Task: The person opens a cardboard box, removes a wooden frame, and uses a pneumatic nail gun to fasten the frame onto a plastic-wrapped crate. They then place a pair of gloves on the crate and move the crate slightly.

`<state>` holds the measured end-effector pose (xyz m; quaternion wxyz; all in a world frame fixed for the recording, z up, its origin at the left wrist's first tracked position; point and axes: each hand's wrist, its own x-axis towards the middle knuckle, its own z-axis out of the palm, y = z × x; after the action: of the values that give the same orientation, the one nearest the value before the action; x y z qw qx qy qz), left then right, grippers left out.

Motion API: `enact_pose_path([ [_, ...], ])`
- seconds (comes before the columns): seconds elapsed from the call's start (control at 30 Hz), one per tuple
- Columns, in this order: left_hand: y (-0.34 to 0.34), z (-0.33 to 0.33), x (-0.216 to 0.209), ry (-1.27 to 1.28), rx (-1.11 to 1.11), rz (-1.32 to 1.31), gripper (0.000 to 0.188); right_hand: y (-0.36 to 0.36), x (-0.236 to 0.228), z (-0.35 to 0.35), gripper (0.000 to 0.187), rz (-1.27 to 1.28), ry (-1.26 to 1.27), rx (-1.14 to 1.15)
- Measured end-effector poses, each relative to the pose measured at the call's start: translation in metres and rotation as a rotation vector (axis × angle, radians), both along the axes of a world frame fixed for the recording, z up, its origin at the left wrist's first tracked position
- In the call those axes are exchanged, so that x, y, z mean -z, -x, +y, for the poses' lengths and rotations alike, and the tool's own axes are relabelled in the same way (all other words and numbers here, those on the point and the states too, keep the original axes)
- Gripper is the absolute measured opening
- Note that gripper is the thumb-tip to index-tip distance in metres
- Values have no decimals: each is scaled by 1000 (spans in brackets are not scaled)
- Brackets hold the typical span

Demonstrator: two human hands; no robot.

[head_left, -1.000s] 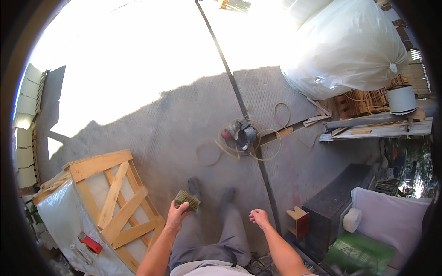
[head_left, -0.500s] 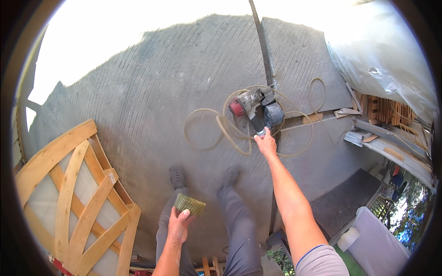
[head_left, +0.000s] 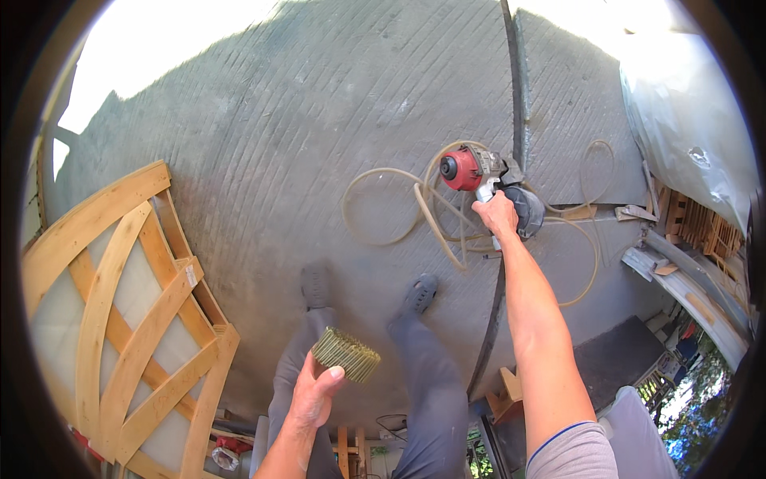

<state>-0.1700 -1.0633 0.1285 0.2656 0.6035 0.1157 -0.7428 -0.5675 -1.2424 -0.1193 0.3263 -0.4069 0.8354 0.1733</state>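
Note:
In my left hand point(head_left: 313, 393) is a coil of nails point(head_left: 346, 355), brass-coloured and held upright between thumb and fingers in front of my legs. My right hand point(head_left: 498, 214) grips the handle of a pneumatic coil nailer point(head_left: 471, 169). The nailer has a red cap, a grey metal body and a dark round magazine point(head_left: 527, 212) on its right side. A beige air hose point(head_left: 423, 203) lies in loops on the floor around and beneath the tool. My fingers hide most of the handle.
A curved wooden lattice frame point(head_left: 136, 319) stands at the left. Ribbed concrete floor point(head_left: 303, 136) spreads ahead, crossed by a dark joint point(head_left: 517, 88). Plastic sheeting point(head_left: 686, 120), stacked wood strips point(head_left: 706, 223) and a dark board point(head_left: 614, 359) lie to the right.
My right hand has shifted its grip on the nailer and turned it, so the red cap now faces me more. My left hand has risen slightly with the nail coil. The view has shifted left.

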Motion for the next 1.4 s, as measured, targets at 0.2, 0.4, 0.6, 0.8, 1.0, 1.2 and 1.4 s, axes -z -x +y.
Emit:
enact_pose_path([
  [0.2,-18,19,-36,137,-85,-48,58,19,-154,64,45,-225,78,277],
  [0.4,-72,33,-134,254,-71,-81,54,24,-360,151,24,-770,207,992],
  [0.6,-140,77,-221,356,-66,-202,51,-4,-523,212,37,-1090,351,1240],
  [0.8,-175,132,-290,357,-184,-277,54,-16,-610,206,52,-1598,273,1108],
  [1.0,-164,218,-366,450,-506,-303,43,-59,-635,173,55,-1729,7,889],
  [1.2,-163,311,-412,473,-820,-406,41,-168,-658,160,42,-1603,-328,613],
  [1.4,-223,400,-396,564,-1058,-396,39,-327,-634,192,28,-1582,-719,497],
])
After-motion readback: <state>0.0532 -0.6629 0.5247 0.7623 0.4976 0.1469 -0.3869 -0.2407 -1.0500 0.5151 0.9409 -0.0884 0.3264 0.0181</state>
